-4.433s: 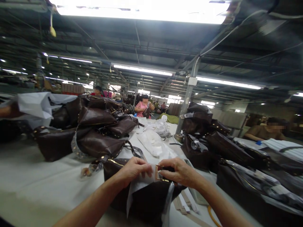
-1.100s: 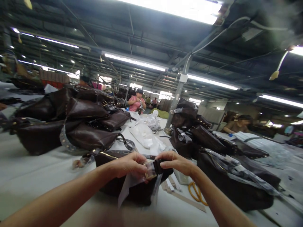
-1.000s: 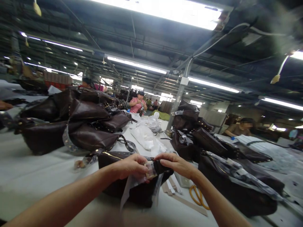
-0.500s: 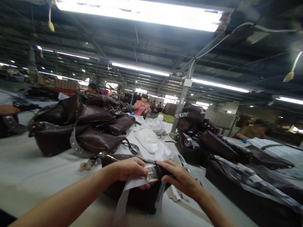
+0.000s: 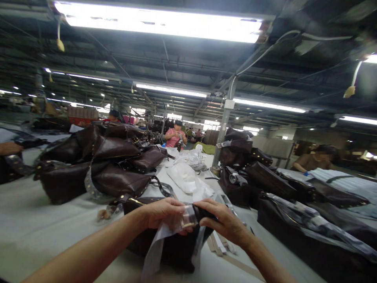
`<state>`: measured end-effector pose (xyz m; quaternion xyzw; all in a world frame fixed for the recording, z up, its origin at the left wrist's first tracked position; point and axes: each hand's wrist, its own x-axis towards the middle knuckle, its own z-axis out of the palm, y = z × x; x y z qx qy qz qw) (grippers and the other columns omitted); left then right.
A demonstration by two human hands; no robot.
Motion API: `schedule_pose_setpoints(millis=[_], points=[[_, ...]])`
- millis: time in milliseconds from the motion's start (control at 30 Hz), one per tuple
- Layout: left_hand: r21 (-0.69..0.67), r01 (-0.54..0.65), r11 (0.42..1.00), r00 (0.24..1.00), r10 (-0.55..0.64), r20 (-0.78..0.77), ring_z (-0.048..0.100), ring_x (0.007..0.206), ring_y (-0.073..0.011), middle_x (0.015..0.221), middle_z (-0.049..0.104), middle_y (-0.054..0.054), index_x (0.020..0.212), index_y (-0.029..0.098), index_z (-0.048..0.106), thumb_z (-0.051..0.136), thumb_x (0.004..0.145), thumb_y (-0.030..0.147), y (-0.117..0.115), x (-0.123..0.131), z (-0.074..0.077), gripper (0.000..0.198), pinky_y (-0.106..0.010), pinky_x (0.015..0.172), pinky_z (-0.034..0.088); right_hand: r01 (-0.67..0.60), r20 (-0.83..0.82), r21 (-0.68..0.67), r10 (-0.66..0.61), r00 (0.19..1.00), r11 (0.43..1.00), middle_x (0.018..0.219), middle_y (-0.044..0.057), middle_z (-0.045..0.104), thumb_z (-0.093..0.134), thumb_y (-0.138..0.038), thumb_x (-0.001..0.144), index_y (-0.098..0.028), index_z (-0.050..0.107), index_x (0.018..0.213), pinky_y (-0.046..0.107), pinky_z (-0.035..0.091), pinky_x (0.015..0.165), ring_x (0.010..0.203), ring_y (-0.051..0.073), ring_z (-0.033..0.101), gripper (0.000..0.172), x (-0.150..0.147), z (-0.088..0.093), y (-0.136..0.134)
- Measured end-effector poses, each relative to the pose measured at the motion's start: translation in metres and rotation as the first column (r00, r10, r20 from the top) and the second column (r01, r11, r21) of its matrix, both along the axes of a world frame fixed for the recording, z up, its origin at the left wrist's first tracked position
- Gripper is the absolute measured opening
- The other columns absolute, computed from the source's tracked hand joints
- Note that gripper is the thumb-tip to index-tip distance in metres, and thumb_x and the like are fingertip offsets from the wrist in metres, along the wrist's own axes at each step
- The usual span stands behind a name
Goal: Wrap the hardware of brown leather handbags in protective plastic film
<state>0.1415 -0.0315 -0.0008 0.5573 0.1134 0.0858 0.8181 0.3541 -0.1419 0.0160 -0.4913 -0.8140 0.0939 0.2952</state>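
Note:
A dark brown leather bag (image 5: 172, 251) stands on the table in front of me. Over its top, my left hand (image 5: 165, 212) pinches a strip of clear plastic film (image 5: 154, 245) around a pale gold buckle (image 5: 187, 221); the strip's loose end hangs down the bag's front. My right hand (image 5: 222, 218) is closed over the dark strap (image 5: 200, 213) just right of the buckle, thumb below and fingers on top. Some of the left fingertips are hidden behind the film and buckle.
Brown studded bags (image 5: 118, 179) are piled at left, more bags (image 5: 282, 228) at right. White plastic sheeting (image 5: 185, 177) lies beyond my hands, cardboard strips (image 5: 216, 243) beside the bag. A metal post (image 5: 224, 133) rises from the table. Co-workers sit farther off, one in pink (image 5: 173, 137).
Both hands keep their hold near the buckle. The film strip's hanging end has shifted slightly and now looks wider. The camera view has moved a little.

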Motion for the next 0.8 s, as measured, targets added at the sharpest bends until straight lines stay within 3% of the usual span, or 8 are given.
schedule_pose_setpoints(millis=[300, 467, 600, 700, 800], points=[[-0.033, 0.002, 0.999, 1.000, -0.001, 0.031, 0.068, 0.077, -0.0200, 0.091, 0.069, -0.011, 0.106, 0.012, 0.064, 0.083, 0.062, 0.037, 0.004, 0.009, -0.003, 0.054, -0.033, 0.072, 0.053, -0.012, -0.048, -0.030, 0.010, 0.999, 0.999, 0.106, 0.008, 0.065, 0.065, -0.036, 0.083, -0.023, 0.062, 0.119, 0.031, 0.048, 0.086, 0.097, 0.021, 0.061, 0.038, 0.001, 0.002, 0.004], [-0.010, -0.058, 0.998, 0.997, 0.059, 0.040, 0.066, 0.069, -0.0191, 0.079, 0.068, -0.007, 0.090, 0.013, 0.063, 0.085, 0.057, 0.036, 0.005, 0.009, -0.009, 0.046, -0.031, 0.066, 0.052, 0.005, -0.068, -0.062, -0.010, 0.998, 0.998, 0.105, 0.007, 0.065, 0.066, -0.032, 0.081, -0.025, 0.063, 0.118, 0.031, 0.047, 0.085, 0.096, 0.022, 0.061, 0.038, 0.000, 0.000, 0.006], [0.063, -0.164, 0.985, 0.986, 0.164, -0.007, 0.057, 0.054, -0.0110, 0.068, 0.062, -0.002, 0.081, 0.013, 0.065, 0.085, 0.054, 0.033, 0.012, 0.014, -0.020, 0.040, -0.022, 0.054, 0.044, -0.011, -0.028, -0.089, 0.009, 1.000, 0.996, 0.102, 0.006, 0.066, 0.068, -0.030, 0.075, -0.028, 0.064, 0.116, 0.031, 0.048, 0.080, 0.091, 0.023, 0.062, 0.041, 0.003, -0.009, 0.017], [0.113, -0.241, 0.964, 0.970, 0.243, -0.010, 0.049, 0.048, -0.0086, 0.062, 0.058, 0.001, 0.078, 0.014, 0.066, 0.084, 0.051, 0.028, 0.021, 0.019, -0.027, 0.035, -0.019, 0.047, 0.037, -0.067, -0.010, -0.075, 0.067, 0.998, 0.995, 0.100, 0.007, 0.067, 0.069, -0.039, 0.073, -0.030, 0.065, 0.116, 0.031, 0.049, 0.079, 0.089, 0.025, 0.063, 0.044, 0.010, -0.015, 0.028], [0.147, -0.237, 0.960, 0.971, 0.241, -0.007, 0.045, 0.046, -0.0082, 0.061, 0.056, 0.001, 0.077, 0.016, 0.067, 0.082, 0.052, 0.025, 0.027, 0.021, -0.034, 0.031, -0.019, 0.043, 0.031, -0.093, 0.027, -0.068, 0.095, 0.995, 0.993, 0.099, 0.008, 0.067, 0.061, -0.053, 0.076, -0.031, 0.063, 0.120, 0.032, 0.049, 0.080, 0.089, 0.026, 0.063, 0.049, 0.018, -0.022, 0.038]])
